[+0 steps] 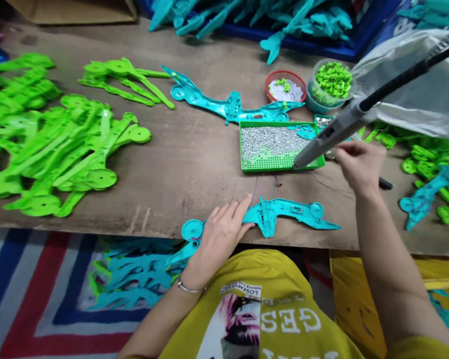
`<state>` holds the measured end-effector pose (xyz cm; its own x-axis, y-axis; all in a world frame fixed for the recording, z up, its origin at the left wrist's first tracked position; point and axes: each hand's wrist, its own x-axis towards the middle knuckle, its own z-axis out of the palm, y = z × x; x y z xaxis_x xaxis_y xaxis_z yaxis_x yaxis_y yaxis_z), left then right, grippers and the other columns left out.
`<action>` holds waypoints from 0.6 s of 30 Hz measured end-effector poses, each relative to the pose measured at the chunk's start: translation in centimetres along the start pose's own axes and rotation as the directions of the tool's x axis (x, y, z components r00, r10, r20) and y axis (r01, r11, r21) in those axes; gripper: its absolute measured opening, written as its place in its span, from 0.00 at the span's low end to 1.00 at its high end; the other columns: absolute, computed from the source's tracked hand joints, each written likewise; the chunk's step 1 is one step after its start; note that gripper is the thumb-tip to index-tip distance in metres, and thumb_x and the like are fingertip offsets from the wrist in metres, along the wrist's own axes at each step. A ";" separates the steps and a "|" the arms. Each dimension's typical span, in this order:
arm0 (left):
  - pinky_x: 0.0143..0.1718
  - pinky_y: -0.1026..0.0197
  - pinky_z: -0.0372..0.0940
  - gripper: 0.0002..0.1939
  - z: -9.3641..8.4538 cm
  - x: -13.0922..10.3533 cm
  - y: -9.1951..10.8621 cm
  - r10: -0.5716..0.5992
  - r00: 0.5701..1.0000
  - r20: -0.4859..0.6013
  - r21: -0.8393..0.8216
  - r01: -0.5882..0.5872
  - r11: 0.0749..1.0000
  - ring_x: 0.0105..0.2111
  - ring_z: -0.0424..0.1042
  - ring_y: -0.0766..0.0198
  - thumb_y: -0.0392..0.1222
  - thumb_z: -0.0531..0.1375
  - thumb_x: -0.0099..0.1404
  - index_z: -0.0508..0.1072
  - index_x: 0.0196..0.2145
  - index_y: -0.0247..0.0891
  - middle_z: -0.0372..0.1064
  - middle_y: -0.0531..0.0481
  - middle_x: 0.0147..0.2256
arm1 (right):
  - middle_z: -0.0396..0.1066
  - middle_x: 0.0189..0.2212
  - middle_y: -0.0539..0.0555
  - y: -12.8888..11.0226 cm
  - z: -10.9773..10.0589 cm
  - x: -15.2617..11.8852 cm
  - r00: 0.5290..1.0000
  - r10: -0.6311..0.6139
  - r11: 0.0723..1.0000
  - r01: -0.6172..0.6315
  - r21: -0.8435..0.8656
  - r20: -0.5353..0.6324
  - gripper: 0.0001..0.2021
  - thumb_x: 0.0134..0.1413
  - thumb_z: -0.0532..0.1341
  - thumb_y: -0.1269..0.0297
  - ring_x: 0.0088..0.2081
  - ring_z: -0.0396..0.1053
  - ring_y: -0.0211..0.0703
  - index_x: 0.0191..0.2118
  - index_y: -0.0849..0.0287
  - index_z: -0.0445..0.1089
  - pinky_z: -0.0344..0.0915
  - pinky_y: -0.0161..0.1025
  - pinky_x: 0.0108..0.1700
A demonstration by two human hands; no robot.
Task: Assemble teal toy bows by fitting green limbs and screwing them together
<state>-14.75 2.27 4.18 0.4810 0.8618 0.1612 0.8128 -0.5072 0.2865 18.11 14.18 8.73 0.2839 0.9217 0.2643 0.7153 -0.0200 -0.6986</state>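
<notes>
My left hand [224, 229] is closed over a turquoise bow-shaped plastic shell [266, 219], pressing it at the table's front edge. Round caps, a ribbed middle and a small metal part show on the shell's inner side. Thin wires [278, 184] lead from near my fingers over the tabletop. My right hand [362, 164] is off to the right, fingers pinched together beside a small tray of round metal pieces [324, 121]. Whatever those fingertips hold is too small to make out. A grey electric screwdriver [329, 134] slants between that hand and a green basket of screws [273, 142].
A second turquoise shell [224, 107] lies behind the basket. Piles of lime-green shells [60, 149] cover the left side. A red basket [286, 86] and a tub of green pieces [331, 82] stand at the back right. More parts crowd a blue crate [355, 47].
</notes>
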 end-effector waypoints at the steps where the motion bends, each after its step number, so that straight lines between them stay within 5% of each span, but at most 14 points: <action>1: 0.42 0.54 0.66 0.32 -0.2 0.0 0.2 -0.001 1.000 -0.005 0.013 0.001 1.000 0.42 0.74 0.52 0.47 0.60 0.70 0.55 0.66 0.34 0.74 0.42 0.43 | 0.79 0.27 0.53 -1.0 -0.5 -2.9 0.999 0.045 0.997 -0.044 0.071 -0.005 0.05 0.48 0.66 0.68 0.29 0.74 0.41 0.32 0.60 0.80 0.71 0.40 0.36; 5: 0.42 0.54 0.65 0.31 -0.8 0.1 0.7 0.000 1.000 -0.014 0.048 0.001 0.999 0.40 0.75 0.53 0.49 0.57 0.72 0.55 0.66 0.34 0.74 0.43 0.42 | 0.80 0.28 0.52 -3.6 0.0 -13.1 0.963 0.171 0.944 -0.221 0.246 0.209 0.04 0.48 0.68 0.63 0.28 0.76 0.43 0.31 0.56 0.80 0.73 0.40 0.33; 7: 0.40 0.55 0.65 0.30 -1.1 0.1 1.0 0.002 1.000 -0.011 0.054 -0.002 0.999 0.39 0.74 0.53 0.50 0.55 0.73 0.55 0.66 0.34 0.74 0.43 0.41 | 0.81 0.29 0.52 -3.8 1.1 -15.6 0.973 0.178 0.941 -0.212 0.263 0.147 0.03 0.49 0.67 0.63 0.30 0.77 0.43 0.30 0.54 0.80 0.74 0.41 0.34; 11: 0.39 0.55 0.64 0.30 -1.4 0.0 1.4 -0.003 1.000 -0.011 0.049 0.004 0.999 0.39 0.74 0.53 0.51 0.53 0.74 0.55 0.67 0.34 0.73 0.43 0.39 | 0.80 0.31 0.52 -3.2 2.8 -16.4 0.986 0.168 0.966 -0.159 0.203 -0.025 0.04 0.52 0.65 0.63 0.32 0.77 0.45 0.31 0.53 0.79 0.75 0.43 0.37; 18: 0.38 0.56 0.63 0.28 -1.6 -0.2 2.3 -0.009 0.997 -0.082 0.034 0.012 0.999 0.37 0.72 0.55 0.49 0.54 0.74 0.57 0.65 0.32 0.72 0.44 0.38 | 0.80 0.31 0.52 -3.2 3.4 -16.6 0.997 -0.021 0.999 0.019 -0.030 -0.068 0.07 0.57 0.61 0.67 0.33 0.78 0.44 0.33 0.53 0.78 0.74 0.42 0.40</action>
<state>-13.56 0.93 6.35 0.4448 0.8641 0.2357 0.8293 -0.4967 0.2560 8.93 0.21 4.34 0.3116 0.8936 0.3232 0.7394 -0.0143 -0.6731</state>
